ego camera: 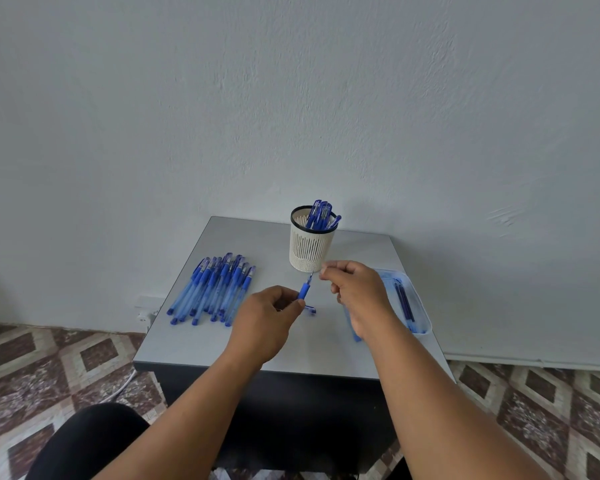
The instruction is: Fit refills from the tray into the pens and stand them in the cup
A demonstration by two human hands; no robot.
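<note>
At centre frame, the left hand (pixel 271 313) grips a blue pen (pixel 304 290) while the right hand (pixel 352 289) pinches its tip below the cup (pixel 310 249); the thin refill could bend or jam if pushed off-axis.

At the frame's centre the left hand (pixel 269 318) grips a blue pen (pixel 304 291) tilted up toward the right hand (pixel 355 292), whose fingertips pinch at the pen's thin upper end — just below the white slotted cup (pixel 309 251) holding several capped pens. A row of pens (pixel 212 292) lies left of centre on the grey table (pixel 291 358); right of centre, a clear tray (pixel 420 306) holds dark refills (pixel 404 303).
</note>
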